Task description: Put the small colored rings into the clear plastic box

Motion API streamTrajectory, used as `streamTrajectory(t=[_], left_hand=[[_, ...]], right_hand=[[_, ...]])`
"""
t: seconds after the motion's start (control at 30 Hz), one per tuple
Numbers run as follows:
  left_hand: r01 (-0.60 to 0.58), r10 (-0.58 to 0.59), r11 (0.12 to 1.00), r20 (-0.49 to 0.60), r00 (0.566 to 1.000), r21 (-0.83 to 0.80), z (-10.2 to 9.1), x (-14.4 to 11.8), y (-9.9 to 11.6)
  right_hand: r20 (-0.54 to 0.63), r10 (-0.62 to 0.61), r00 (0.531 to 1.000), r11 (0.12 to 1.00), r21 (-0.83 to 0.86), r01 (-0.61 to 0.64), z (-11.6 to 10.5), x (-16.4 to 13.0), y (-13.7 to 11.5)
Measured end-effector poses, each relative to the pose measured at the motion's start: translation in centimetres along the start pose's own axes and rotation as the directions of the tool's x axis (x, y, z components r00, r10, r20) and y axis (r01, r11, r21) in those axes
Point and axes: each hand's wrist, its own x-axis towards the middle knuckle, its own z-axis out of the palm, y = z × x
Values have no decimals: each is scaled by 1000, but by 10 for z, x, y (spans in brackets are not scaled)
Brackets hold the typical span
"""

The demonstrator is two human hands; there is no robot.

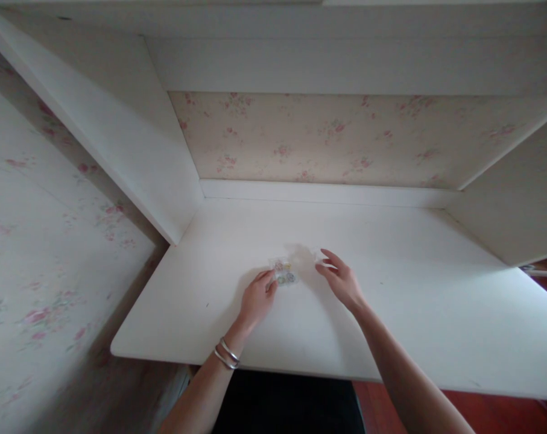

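Observation:
A small clear plastic packet (284, 271) with little coloured rings inside lies on the white desk (409, 301). My left hand (257, 298) rests on the desk with its fingertips on the packet's left edge; silver bangles sit on that wrist. My right hand (341, 277) hovers just to the right of the packet, fingers apart, holding nothing; I cannot tell whether it touches the packet.
White side panels (132, 150) and a shelf overhead box in the desk. Floral wallpaper (327, 138) covers the back wall and the wall at left. The desk's front edge runs just below my wrists, with dark floor beneath.

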Motion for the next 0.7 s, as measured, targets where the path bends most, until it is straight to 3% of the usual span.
streamTrajectory(t=[0.07, 0.13, 0.2, 0.3, 0.5, 0.7], left_hand=[[1, -2, 999, -17, 1000, -37, 1, 2, 4], [13, -17, 995, -41, 999, -96, 0, 0, 10], [23, -31, 988, -50, 998, -150, -2, -3, 17], [3, -12, 987, -51, 999, -164, -7, -7, 26], [-56, 53, 989, -28, 998, -134, -11, -4, 28], [-61, 53, 989, -59, 997, -135, -6, -3, 20]], right_hand=[[88, 74, 993, 914, 393, -103, 5, -7, -16], [212, 72, 975, 704, 682, -200, 11, -15, -30], [325, 49, 944, 528, 794, -301, 17, -23, -37], [407, 72, 911, 429, 812, -397, 29, -32, -38], [280, 237, 930, 527, 767, -366, 53, -36, -26], [92, 189, 978, 813, 544, -208, 68, -30, -13]])
